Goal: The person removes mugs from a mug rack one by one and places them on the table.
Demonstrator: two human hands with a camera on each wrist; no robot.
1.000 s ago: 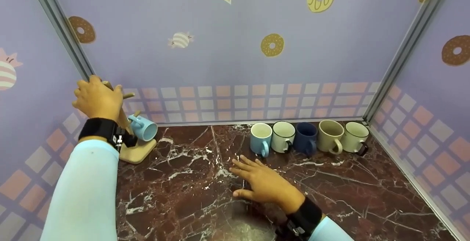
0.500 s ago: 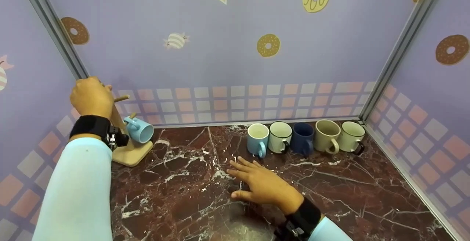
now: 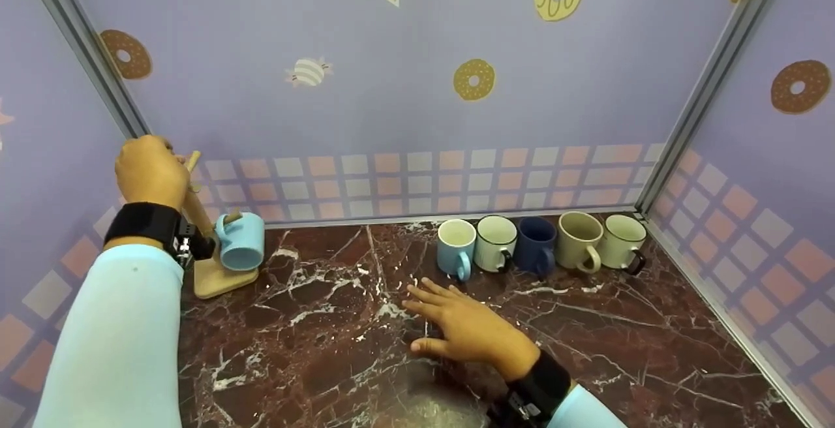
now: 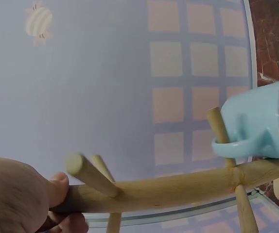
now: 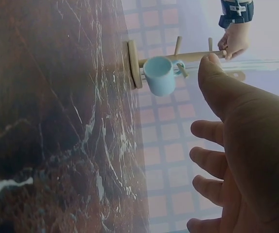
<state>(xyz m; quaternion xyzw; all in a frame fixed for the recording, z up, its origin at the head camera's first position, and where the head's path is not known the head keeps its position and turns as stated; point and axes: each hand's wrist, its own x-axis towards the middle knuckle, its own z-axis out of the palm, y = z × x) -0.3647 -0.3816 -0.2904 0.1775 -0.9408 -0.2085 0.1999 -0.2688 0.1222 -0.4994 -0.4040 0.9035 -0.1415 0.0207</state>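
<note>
My left hand (image 3: 150, 170) grips the top of a wooden mug tree (image 4: 178, 193) at the back left. In the left wrist view, thumb and fingers close round the end of its post. A light blue mug (image 3: 242, 242) hangs by its handle from a lower peg, its rim tipped downward. The square base (image 3: 225, 281) of the tree is on the marble tabletop. My right hand (image 3: 473, 327) is held over the middle of the tabletop with fingers spread and nothing in it. Whether it touches the surface I cannot tell.
Along the back right stand several upright mugs: a light blue mug (image 3: 455, 245), a white black-rimmed mug (image 3: 492, 248), a navy mug (image 3: 531, 252), a beige mug (image 3: 575, 245) and another white mug (image 3: 620, 245). Patterned walls enclose the back and sides of the marble tabletop (image 3: 313, 350).
The mug tree has turned on its base, swinging its hanging mug and pegs round. My left hand's fingers have curled tighter round the post's top. My right hand stays put.
</note>
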